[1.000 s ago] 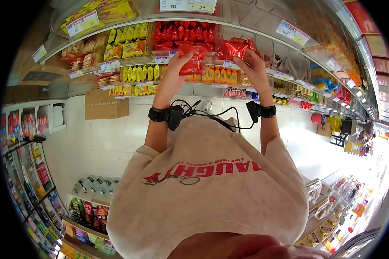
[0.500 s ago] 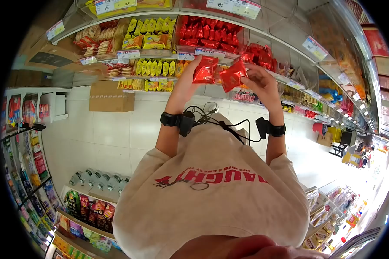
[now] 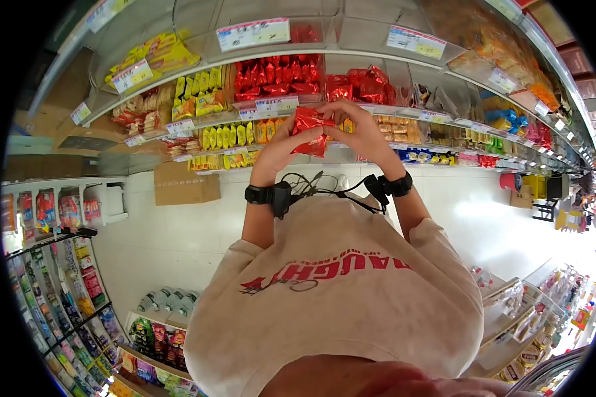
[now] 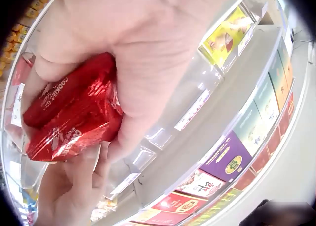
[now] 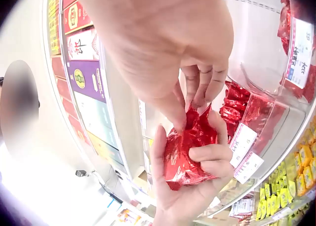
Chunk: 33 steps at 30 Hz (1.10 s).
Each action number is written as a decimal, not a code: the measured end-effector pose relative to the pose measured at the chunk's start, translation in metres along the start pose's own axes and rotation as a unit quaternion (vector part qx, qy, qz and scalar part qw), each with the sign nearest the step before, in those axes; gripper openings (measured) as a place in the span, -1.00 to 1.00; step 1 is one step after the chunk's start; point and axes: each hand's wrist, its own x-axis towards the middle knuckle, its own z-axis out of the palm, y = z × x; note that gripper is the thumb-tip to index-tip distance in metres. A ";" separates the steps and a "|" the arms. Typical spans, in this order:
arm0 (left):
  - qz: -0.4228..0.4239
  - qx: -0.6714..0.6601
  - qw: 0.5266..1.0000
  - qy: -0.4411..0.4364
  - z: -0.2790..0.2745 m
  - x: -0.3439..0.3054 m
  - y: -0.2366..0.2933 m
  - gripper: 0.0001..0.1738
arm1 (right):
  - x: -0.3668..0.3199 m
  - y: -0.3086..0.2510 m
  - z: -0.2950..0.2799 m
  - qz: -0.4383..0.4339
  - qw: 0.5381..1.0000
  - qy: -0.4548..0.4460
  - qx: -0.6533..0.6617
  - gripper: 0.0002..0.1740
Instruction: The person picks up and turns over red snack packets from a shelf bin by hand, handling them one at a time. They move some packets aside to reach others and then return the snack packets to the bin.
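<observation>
Two shiny red cookie packets (image 4: 74, 112) lie one against the other in my left hand (image 3: 273, 157), with its thumb along one side and its fingers round the other. White lettering with the word "COOKIES" shows on the wrappers in the left wrist view. My right hand (image 3: 363, 134) has come in from the right and pinches the crimped end of a red packet (image 5: 190, 154) between thumb and fingers. Both hands meet just in front of the shelf edge, below a bin of similar red packets (image 3: 278, 69).
Clear-fronted snack bins with price tags (image 3: 277, 104) line the shelf ahead. More red packets (image 3: 361, 86) sit in the neighbouring bin, yellow packets (image 3: 202, 92) to the left. A cardboard box (image 3: 185, 183) stands on the floor. Cables (image 3: 304, 185) run between the wrist cameras.
The right hand has drawn its red packet away from the shelf to the left hand's packet. Two packets held apart now lie together, and the hands have closed in.
</observation>
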 end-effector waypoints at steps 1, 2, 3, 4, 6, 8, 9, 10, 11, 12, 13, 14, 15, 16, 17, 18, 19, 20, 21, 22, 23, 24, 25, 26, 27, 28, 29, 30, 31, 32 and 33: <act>0.022 -0.008 1.000 0.004 0.005 0.005 -0.002 -0.35 | -0.001 0.001 -0.006 0.005 1.000 0.003 0.002 -0.60; 0.025 0.001 0.999 0.022 0.008 0.009 -0.002 -0.35 | -0.002 0.009 -0.014 0.002 1.000 0.026 0.018 -0.60; 0.027 0.010 0.999 0.040 0.017 0.010 0.001 -0.34 | -0.004 0.024 -0.024 0.000 0.998 0.048 0.034 -0.60; 0.029 0.017 0.998 0.059 0.024 0.012 0.002 -0.33 | -0.005 0.037 -0.035 -0.002 0.996 0.068 0.051 -0.60; 0.055 0.019 0.993 0.100 0.028 0.022 -0.001 -0.36 | -0.003 0.073 -0.071 0.020 0.991 0.126 -0.039 -0.60; 0.082 0.010 0.989 0.126 0.036 0.028 -0.002 -0.39 | 0.000 0.121 -0.103 0.054 0.973 0.156 -0.163 -0.58; 0.080 0.000 0.985 0.151 0.043 0.029 -0.001 -0.41 | 0.001 0.131 -0.111 0.038 0.965 0.154 -0.209 -0.56; 0.091 0.005 0.982 0.164 0.047 0.033 -0.003 -0.41 | 0.003 0.140 -0.119 0.021 0.954 0.153 -0.255 -0.53; 0.101 0.011 0.979 0.177 0.049 0.036 -0.004 -0.41 | 0.004 0.149 -0.124 0.005 0.942 0.152 -0.301 -0.50; 0.110 0.016 0.976 0.189 0.051 0.039 -0.006 -0.41 | 0.005 0.154 -0.124 0.000 0.939 0.130 -0.319 -0.43; 0.111 0.018 0.974 0.195 0.054 0.041 -0.007 -0.41 | 0.007 0.159 -0.123 -0.007 0.935 0.107 -0.338 -0.36; 0.114 0.018 0.973 0.201 0.056 0.045 -0.006 -0.41 | 0.012 0.164 -0.124 -0.017 0.930 0.084 -0.358 -0.29; 0.116 0.018 0.971 0.207 0.060 0.047 -0.008 -0.41 | 0.015 0.171 -0.124 -0.005 0.935 0.067 -0.348 -0.27; 0.117 0.019 0.969 0.215 0.066 0.048 -0.010 -0.45 | 0.019 0.178 -0.122 0.005 0.940 0.048 -0.338 -0.25; 0.119 0.021 0.967 0.224 0.071 0.050 -0.010 -0.48 | 0.024 0.185 -0.122 0.014 0.944 0.029 -0.328 -0.23; 0.121 0.023 0.964 0.234 0.075 0.050 -0.011 -0.51 | 0.027 0.189 -0.123 0.018 0.943 0.018 -0.332 -0.22; 0.114 0.009 0.965 0.237 0.079 0.049 -0.012 -0.50 | 0.029 0.194 -0.124 0.022 0.942 0.006 -0.336 -0.22; 0.108 -0.004 0.964 0.241 0.083 0.049 -0.013 -0.50 | 0.031 0.198 -0.123 0.025 0.941 -0.007 -0.339 -0.21; 0.103 -0.016 0.964 0.245 0.085 0.049 -0.013 -0.48 | 0.034 0.194 -0.122 0.013 0.951 0.007 -0.309 -0.26; 0.109 0.014 0.963 0.248 0.086 0.049 -0.016 -0.47 | 0.034 0.181 -0.123 0.003 0.960 0.020 -0.278 -0.30; 0.113 0.043 0.960 0.251 0.084 0.050 -0.020 -0.45 | 0.032 0.168 -0.124 -0.007 0.969 0.032 -0.246 -0.35; 0.116 0.073 0.957 0.254 0.084 0.051 -0.023 -0.42 | 0.031 0.151 -0.126 -0.041 0.980 0.025 -0.192 -0.36; 0.105 -0.007 0.968 0.227 0.085 0.051 -0.023 -0.40 | 0.030 0.129 -0.128 -0.073 0.988 0.019 -0.136 -0.38; 0.095 -0.027 0.967 0.234 0.088 0.051 -0.023 -0.42 | 0.027 0.109 -0.130 -0.102 0.991 0.014 -0.081 -0.40; 0.084 -0.048 0.966 0.239 0.091 0.051 -0.023 -0.44 | 0.024 0.093 -0.127 -0.130 0.991 -0.018 -0.017 -0.41; 0.073 -0.069 0.965 0.241 0.095 0.052 -0.023 -0.46 | 0.021 0.082 -0.122 -0.157 0.987 -0.044 -0.003 -0.40; 0.060 -0.075 0.959 0.266 0.097 0.054 -0.023 -0.47 | 0.018 0.072 -0.116 -0.185 0.980 -0.069 0.009 -0.39; 0.059 -0.076 0.959 0.265 0.091 0.055 -0.027 -0.45 | 0.017 0.066 -0.111 -0.213 0.972 -0.093 0.020 -0.38; 0.057 -0.077 0.960 0.263 0.083 0.055 -0.032 -0.43 | 0.015 0.063 -0.106 -0.237 0.966 -0.099 0.022 -0.41; 0.055 -0.077 0.961 0.261 0.075 0.055 -0.037 -0.40 | 0.015 0.061 -0.101 -0.260 0.960 -0.104 0.023 -0.44; 0.051 -0.079 0.964 0.249 0.079 0.055 -0.035 -0.41 | 0.014 0.060 -0.098 -0.284 0.952 -0.108 0.023 -0.47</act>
